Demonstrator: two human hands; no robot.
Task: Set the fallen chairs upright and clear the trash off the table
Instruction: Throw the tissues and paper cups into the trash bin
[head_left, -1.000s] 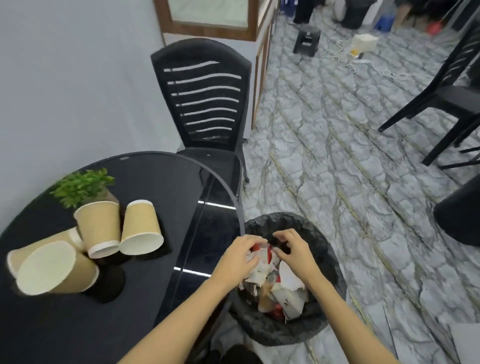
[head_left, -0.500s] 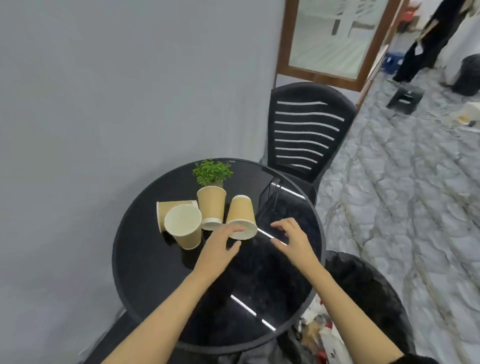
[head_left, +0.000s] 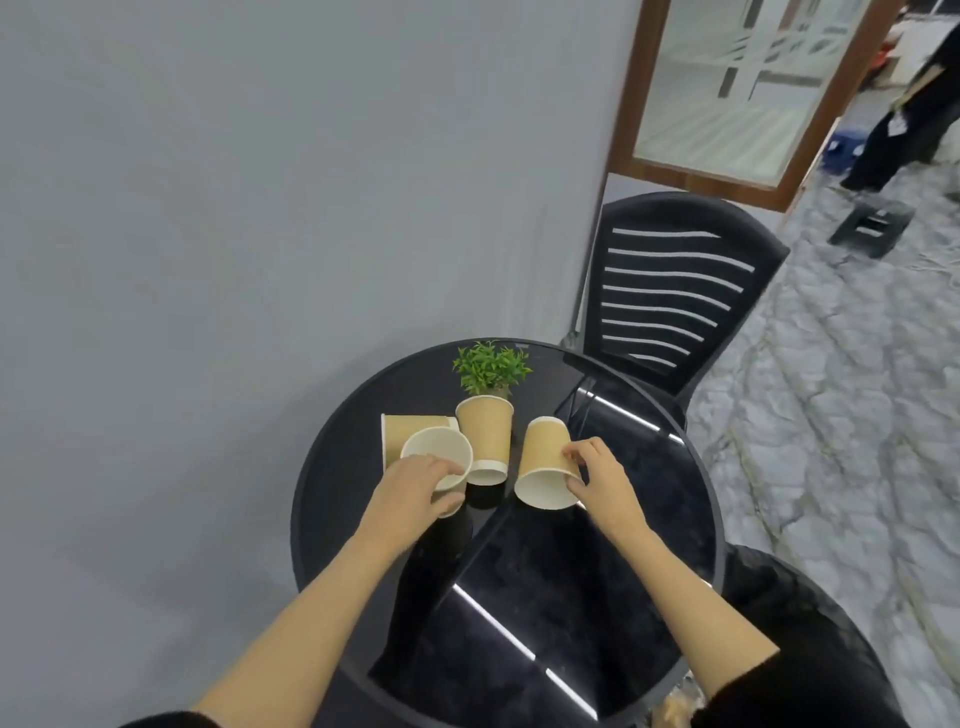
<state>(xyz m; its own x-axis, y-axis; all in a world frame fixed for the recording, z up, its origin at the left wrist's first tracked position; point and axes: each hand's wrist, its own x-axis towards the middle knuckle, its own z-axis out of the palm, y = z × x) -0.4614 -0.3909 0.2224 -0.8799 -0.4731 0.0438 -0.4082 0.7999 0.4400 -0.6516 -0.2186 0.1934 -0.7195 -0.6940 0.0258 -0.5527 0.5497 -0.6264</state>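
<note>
Several tan paper cups lie tipped in a cluster on the round black glass table (head_left: 649, 525). My left hand (head_left: 410, 491) grips the front-left cup (head_left: 434, 452), fingers over its white rim and thumb under it. My right hand (head_left: 597, 478) holds the right-hand cup (head_left: 543, 457) by its side near the rim. Between them lies a middle cup (head_left: 485, 434), and another cup (head_left: 410, 428) lies on its side behind the left one. A black slatted chair (head_left: 675, 296) stands upright behind the table.
A small green potted plant (head_left: 491, 366) sits just behind the cups. A black-lined trash bin (head_left: 789, 629) stands at the table's lower right. A grey wall runs close on the left. A black step stool (head_left: 872, 226) and a standing person (head_left: 904, 109) are far right.
My hands left the trash bin and swung up over the table. They then reached forward and closed on two cups, left on the front-left one, right on the right-hand one.
</note>
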